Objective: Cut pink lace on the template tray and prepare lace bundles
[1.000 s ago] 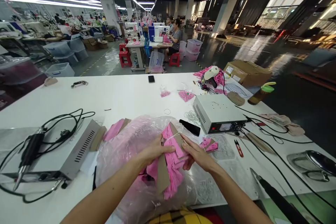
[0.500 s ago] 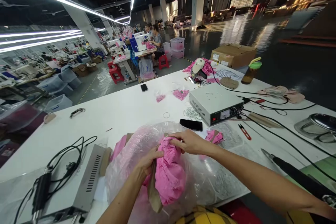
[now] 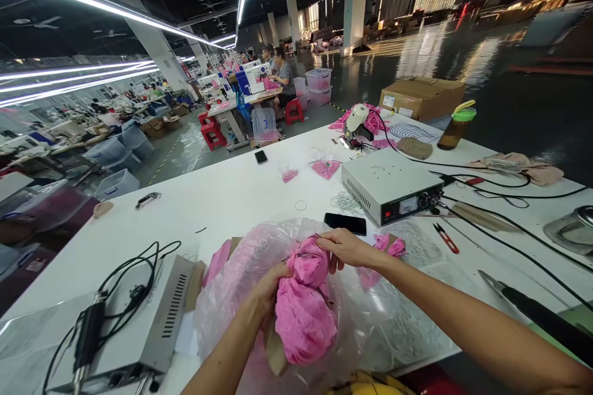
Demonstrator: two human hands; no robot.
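A bunched pink cloth piece [image 3: 306, 321] is held up over a clear plastic bag [image 3: 259, 247] at the table's near edge. My left hand [image 3: 273, 284] is closed around its left side, the thumb lying on the pink fabric. My right hand [image 3: 343, 248] pinches the upper right part of the same cloth. Behind the bundle, a brown strip [image 3: 274, 345] hangs down below my left hand. More pink fabric [image 3: 217, 262] shows at the bag's left edge, and another pink piece [image 3: 389, 245] lies right of my right hand.
A grey power box [image 3: 391, 185] with cables stands at the right, another box [image 3: 157, 315] with a black handpiece [image 3: 89, 333] at the left. A black phone [image 3: 345, 223], red-handled snips [image 3: 446, 238] and a bottle [image 3: 456, 128] lie or stand around. People sit at sewing machines beyond.
The pink bundle has turned slightly, showing two rounded lobes now, and less of the brown strip shows. My right hand still pinches its top. The whole view has shifted a little.
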